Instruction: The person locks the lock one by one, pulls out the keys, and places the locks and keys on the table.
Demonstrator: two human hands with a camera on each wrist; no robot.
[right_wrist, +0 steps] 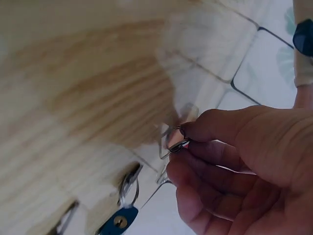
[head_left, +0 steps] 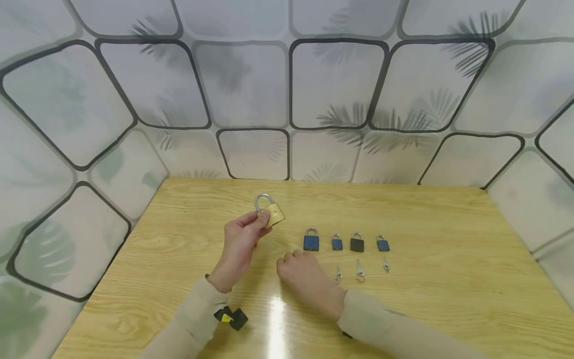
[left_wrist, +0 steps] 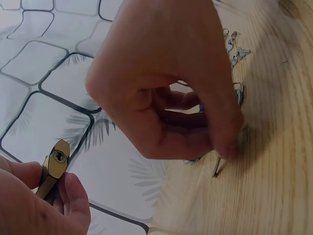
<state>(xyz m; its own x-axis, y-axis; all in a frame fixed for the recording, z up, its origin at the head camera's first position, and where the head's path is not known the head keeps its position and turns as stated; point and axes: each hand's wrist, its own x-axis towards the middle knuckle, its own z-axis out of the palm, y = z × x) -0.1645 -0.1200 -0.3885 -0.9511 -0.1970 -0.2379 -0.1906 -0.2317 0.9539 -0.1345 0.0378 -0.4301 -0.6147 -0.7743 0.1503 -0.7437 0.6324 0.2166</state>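
Observation:
My left hand [head_left: 238, 247] holds a brass padlock [head_left: 274, 215] above the table, thumb on its body. Its steel shackle points up and away in the head view. The left wrist view shows the padlock's keyhole end [left_wrist: 59, 156] facing up between thumb and fingers. Low over the wood, left of the laid-out keys, is my right hand [head_left: 309, 281]. Its thumb and forefinger pinch a small metal key ring [right_wrist: 177, 139]. A thin key [left_wrist: 216, 166] hangs below these fingers in the left wrist view; the head view hides it behind the hand.
To the right lie a larger blue padlock [head_left: 311, 242], a small blue padlock [head_left: 337, 243], a black padlock [head_left: 357, 244] and another blue padlock [head_left: 383, 245]. Nearer me are keys [head_left: 360, 270] on rings. Patterned fabric walls [head_left: 251, 154] border the table [head_left: 179, 239] at the back and sides.

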